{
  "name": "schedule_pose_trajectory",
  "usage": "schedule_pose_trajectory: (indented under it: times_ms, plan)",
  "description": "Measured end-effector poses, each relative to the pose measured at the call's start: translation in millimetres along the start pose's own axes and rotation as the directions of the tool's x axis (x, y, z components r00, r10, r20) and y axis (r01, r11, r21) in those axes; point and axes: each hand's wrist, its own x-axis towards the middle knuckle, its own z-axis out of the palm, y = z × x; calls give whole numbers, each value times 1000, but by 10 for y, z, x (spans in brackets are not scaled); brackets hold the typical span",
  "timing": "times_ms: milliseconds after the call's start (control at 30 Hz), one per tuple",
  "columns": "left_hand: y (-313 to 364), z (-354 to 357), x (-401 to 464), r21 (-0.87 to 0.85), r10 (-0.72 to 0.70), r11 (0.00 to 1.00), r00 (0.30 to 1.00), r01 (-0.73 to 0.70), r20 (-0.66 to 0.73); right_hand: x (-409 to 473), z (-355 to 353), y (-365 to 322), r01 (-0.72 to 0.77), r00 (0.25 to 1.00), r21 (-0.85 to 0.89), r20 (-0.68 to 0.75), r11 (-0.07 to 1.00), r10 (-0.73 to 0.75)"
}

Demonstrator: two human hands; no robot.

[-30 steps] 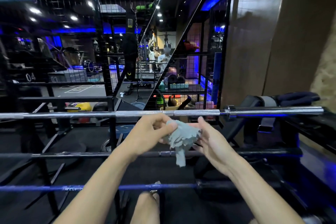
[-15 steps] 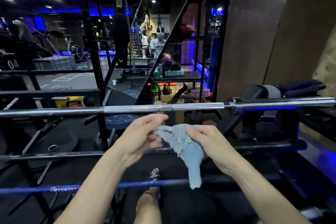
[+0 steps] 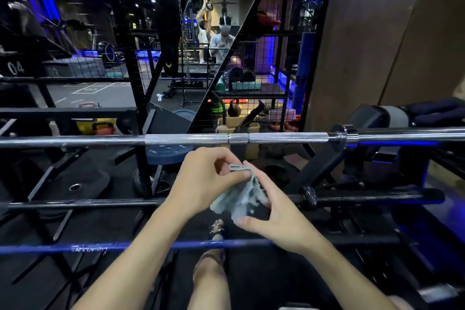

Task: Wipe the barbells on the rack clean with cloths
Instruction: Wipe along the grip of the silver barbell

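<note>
The black rack [image 3: 402,196] carries three bars: a silver barbell [image 3: 276,137] on top, a black barbell [image 3: 100,202] below it, and a blue barbell [image 3: 141,246] lowest. Half a second ago the grey cloth [image 3: 241,196] hung loose; now it is bunched. The left hand [image 3: 201,184] pinches its top edge, while the right hand [image 3: 274,216] cups it, fingers curled round, below the silver bar.

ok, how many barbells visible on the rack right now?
3. Silver barbell farthest, above the hands; black barbell in the middle, partly behind the hands; blue barbell nearest, crossing the forearms. More could sit below the frame.
</note>
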Motion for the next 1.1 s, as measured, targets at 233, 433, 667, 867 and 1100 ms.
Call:
schedule_pose_trajectory:
  times_ms: [233,433,667,867,1100]
  plan:
    - [-109,-103,163,24,-77,997,988,75,137,150,-78,-66,17,954,-34,-299,999,-26]
    - [-224,-146,180,-207,-69,970,959,130,276,235,-301,-157,-94,982,201,-140,975,124]
    - [-391,186,58,-695,-217,379,789,610,574,414,-309,-254,-189,957,454,-114,871,267]
    - [-553,279,10,-634,-218,556,831,537,512,473,-357,-107,-332,905,303,-166,893,393]
    - [-533,236,50,-576,-246,709,908,407,339,472,-391,15,-289,949,289,-36,912,312]
